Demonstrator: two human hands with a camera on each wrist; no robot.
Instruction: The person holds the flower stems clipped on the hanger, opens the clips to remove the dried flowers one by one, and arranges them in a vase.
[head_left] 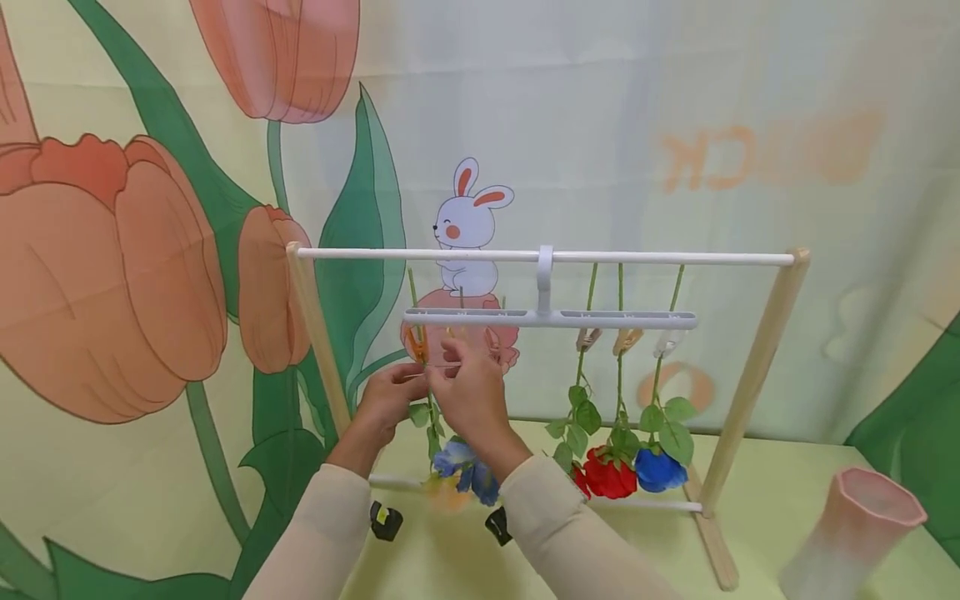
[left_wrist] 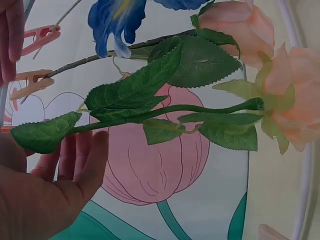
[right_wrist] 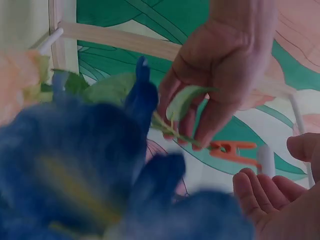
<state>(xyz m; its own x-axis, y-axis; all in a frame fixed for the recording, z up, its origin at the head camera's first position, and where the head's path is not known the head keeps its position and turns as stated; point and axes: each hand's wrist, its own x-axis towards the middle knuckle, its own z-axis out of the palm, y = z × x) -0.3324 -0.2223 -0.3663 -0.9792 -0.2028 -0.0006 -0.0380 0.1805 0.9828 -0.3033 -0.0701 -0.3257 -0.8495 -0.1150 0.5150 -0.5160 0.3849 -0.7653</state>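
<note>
At the hanger's left end, my left hand (head_left: 386, 400) holds the green stem (left_wrist: 125, 120) of a peach rose (left_wrist: 295, 100), its fingertips just below an orange clip (right_wrist: 232, 151). The rose hangs head down with leaves along its stem. My right hand (head_left: 476, 387) is beside the same clip, thumb and fingers apart in the right wrist view, palm turned up. A thin pale line shows between the two hands in the head view. Close by hangs a blue iris (head_left: 467, 471), its stem running up behind my right hand. Both hands work under the white hanger (head_left: 551, 318).
The hanger hooks over a white rod (head_left: 675, 257) on a wooden frame (head_left: 757, 383). Right of centre hang a red rose (head_left: 611, 473) and a blue rose (head_left: 662, 469). Black objects (head_left: 386, 521) lie on the table; a pink-and-white vase (head_left: 847, 533) stands at right.
</note>
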